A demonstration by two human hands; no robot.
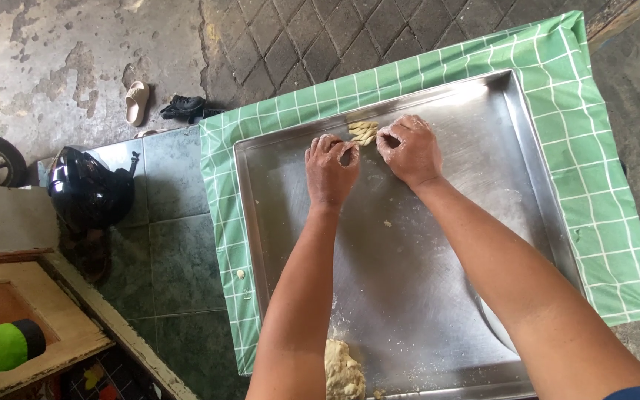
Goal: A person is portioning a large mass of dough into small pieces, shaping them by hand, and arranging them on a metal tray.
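1. The left hand (331, 169) lay knuckles-up on a large metal tray (438, 296), fingers curled in so thumb and forefinger made a small ring; whether anything was pinched inside it could not be told.
2. The right hand (409, 150) was just beside it, curled the same way, its fingertips touching a small twisted piece of pale dough (364, 132).
3. That twisted dough piece rested on the tray near its far edge, between the two hands and slightly beyond them.
4. Both hands were dusted with flour, and the forearms reached across the tray from its near edge.
5. A larger lump of dough (344, 370) sat at the near edge of the tray, beside the left forearm, well apart from the twisted piece.
6. A few crumbs lay scattered on the tray's surface.
7. The tray rested on a green cloth with a white check (594, 192) covering the worktop.
8. To the left, on the floor below, were a black helmet (87, 192), a pale sandal (136, 102) and a dark shoe (184, 107).
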